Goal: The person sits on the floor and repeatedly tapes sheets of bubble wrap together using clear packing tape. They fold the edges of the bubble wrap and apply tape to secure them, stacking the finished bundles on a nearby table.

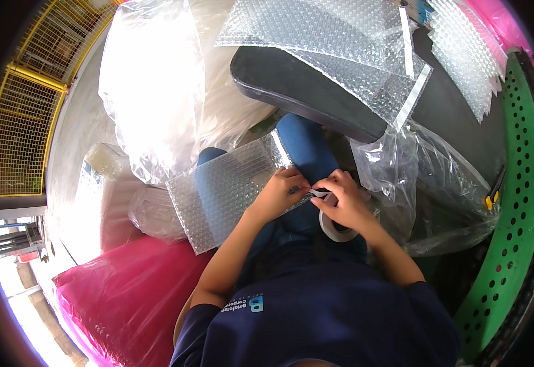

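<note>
A clear bubble wrap bag (pixel 218 192) lies across my lap, with a white strip along one short edge. My left hand (pixel 279 194) is closed at its right-hand edge, fingertips pinched together. Close beside it, my right hand (pixel 344 202) pinches a narrow piece of white tape (pixel 319 193) that runs between the fingertips of both hands. Below the right hand a roll of white tape (pixel 330 229) rests against my right thigh, partly covered by that hand. Exactly what lies under the left fingertips is hidden.
More bubble wrap bags (pixel 340 67) with white strips lie on a dark padded bench (pixel 297 85). Large clear plastic bags (pixel 150 85) stand left. Pink wrapped bundle (pixel 126 293) is near left. A yellow-handled cutter (pixel 493 194) hangs by the green perforated panel (pixel 515 214) at right.
</note>
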The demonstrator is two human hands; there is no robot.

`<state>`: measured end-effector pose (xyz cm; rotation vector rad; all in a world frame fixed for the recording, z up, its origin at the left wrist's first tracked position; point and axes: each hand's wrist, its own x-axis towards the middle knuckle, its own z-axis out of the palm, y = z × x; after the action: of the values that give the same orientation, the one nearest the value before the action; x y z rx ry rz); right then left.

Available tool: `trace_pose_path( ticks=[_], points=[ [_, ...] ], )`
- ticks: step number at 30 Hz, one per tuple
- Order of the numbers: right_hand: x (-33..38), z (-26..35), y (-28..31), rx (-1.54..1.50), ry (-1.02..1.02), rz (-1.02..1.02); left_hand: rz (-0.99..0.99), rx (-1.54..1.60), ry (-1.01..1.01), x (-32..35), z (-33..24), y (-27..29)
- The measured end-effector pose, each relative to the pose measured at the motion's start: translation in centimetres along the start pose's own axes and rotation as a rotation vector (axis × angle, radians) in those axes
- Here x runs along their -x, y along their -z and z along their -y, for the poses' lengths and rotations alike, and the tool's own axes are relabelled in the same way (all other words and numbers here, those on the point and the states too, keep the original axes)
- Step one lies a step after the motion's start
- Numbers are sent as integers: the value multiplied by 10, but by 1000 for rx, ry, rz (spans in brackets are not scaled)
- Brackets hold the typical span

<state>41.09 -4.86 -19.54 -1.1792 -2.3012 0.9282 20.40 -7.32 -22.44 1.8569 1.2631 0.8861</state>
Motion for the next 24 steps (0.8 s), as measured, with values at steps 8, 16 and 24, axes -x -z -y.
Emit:
trace_pose_path(
  ticks=[8, 16, 24],
  points=[
    [3, -4, -44, 144, 145, -317, 3, -16, 15, 0, 3, -3],
    [0, -9, -49, 69, 224, -372, 8, 115, 81, -2, 1, -6],
    [0, -8, -46, -54, 266, -348, 27, 132, 160, 1, -1, -4]
  ],
)
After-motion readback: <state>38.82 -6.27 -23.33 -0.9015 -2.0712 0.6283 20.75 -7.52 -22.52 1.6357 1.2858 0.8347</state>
